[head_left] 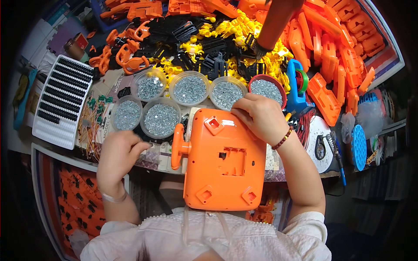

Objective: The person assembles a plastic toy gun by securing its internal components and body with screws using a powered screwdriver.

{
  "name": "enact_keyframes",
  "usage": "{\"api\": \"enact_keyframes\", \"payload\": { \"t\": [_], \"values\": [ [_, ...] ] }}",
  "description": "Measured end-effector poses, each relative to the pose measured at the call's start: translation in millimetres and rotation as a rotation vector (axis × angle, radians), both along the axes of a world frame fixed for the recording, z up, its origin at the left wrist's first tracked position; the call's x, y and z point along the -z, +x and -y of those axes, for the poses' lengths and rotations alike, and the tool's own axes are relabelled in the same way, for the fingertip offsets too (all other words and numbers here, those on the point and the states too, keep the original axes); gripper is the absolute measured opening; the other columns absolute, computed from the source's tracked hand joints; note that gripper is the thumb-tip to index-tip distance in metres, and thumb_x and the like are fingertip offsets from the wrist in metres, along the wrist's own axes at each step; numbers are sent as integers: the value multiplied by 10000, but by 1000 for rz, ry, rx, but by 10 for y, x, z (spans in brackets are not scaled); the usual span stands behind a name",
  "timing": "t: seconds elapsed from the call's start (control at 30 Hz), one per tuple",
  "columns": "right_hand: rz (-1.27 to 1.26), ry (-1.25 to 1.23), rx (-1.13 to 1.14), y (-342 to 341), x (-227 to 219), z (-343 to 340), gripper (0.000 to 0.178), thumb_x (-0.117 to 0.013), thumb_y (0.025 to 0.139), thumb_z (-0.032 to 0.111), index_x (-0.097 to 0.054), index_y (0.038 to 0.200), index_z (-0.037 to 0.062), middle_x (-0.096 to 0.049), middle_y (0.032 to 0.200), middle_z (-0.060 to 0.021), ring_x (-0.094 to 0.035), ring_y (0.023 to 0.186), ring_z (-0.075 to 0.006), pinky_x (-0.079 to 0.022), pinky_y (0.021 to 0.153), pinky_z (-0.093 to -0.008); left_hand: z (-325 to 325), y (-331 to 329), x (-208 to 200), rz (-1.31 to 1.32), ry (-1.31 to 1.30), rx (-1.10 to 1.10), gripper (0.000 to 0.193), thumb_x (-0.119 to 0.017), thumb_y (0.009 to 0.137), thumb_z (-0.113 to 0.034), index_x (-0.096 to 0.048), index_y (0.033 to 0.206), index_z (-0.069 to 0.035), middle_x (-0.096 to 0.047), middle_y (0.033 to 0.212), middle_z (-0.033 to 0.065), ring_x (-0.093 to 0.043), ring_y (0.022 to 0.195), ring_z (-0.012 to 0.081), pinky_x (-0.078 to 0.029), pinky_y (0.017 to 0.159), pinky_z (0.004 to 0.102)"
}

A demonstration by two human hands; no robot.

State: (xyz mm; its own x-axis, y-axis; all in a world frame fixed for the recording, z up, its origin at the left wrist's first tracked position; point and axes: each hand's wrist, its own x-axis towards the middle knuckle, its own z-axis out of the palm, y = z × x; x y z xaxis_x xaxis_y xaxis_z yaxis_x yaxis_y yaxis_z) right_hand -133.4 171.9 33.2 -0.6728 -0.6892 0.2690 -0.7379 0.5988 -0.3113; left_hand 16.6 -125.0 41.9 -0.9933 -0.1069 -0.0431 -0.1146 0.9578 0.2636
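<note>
Screw tubs (189,105) behind housing (213,167); tape dispenser (298,105) right of tubs.

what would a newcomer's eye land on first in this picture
Probably the big orange case in the centre, back side showing, with a small wheel sticking out on its left. Just beyond it, six round bowls of silvery screws cluster on the table, one with a red rim. Behind those, bright yellow parts heap up at the top, with large orange parts piled to the right.
</note>
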Motion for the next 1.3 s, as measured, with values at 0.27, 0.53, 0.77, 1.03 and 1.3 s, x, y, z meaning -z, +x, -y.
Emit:
{"api": "enact_keyframes", "payload": {
  "t": [0.27,0.53,0.77,1.03,1.3],
  "values": [
    [-15,-14,-30,33,-32,-15,96,-645,823,167,-690,856,88,-598,765,-88,-609,730,-282,-494,643,-379,-169,-607,568,-189,39,114,92,-657,731,-20,-630,818,-9,-577,810,141,-572,815,352,-446,695,424],
    [-74,-8,380,-371,225,-519,115,-615,831,154,-673,857,58,-625,860,-146,-615,817,-332,-500,711,-407,-246,-535,618,-334,60,150,82,-665,747,-60,-597,785,-33,-573,825,107,-542,871,307,-397,780,422],
    [32,-59,470,-533,410,-615,148,-641,829,169,-636,832,21,-626,883,-148,-601,874,-326,-481,749,-400,-231,-587,683,-418,62,66,76,-614,773,-9,-545,804,-10,-558,794,151,-545,795,348,-418,729,432],
    [155,-505,390,576,301,-536,110,-630,838,-10,-566,928,-2,-620,814,-117,-647,727,-204,-503,652,-295,-151,-522,752,-422,256,16,101,-574,787,31,-559,885,10,-588,834,167,-569,820,371,-447,727,452],
    [-9,-452,415,1164,388,-629,194,-642,791,-64,-552,952,-6,-631,849,-134,-645,733,-267,-522,640,-320,-292,-522,631,-501,262,46,116,-524,852,18,-584,952,14,-574,875,175,-556,849,366,-454,739,420]
  ]
}}
